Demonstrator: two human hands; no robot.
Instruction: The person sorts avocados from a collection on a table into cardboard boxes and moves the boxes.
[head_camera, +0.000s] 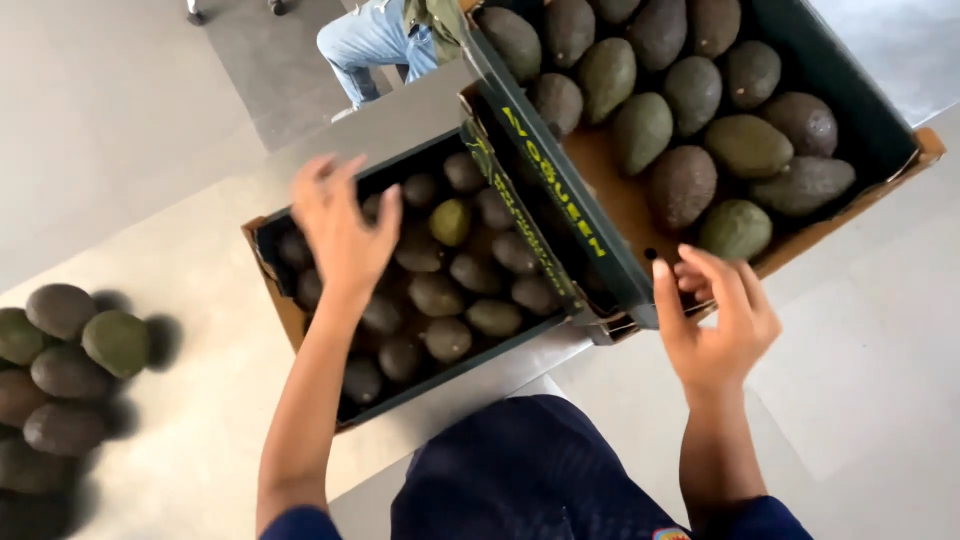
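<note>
Two dark green cardboard boxes (560, 190) of avocados sit on the desk. The left hand (343, 222) hovers spread over the ten o'clock box. The right hand (715, 310), fingers loosely open, touches the one o'clock box's corner.

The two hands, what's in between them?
In the head view, the lower box of dark avocados and a corner of the upper box lie between left hand and right hand.
</note>
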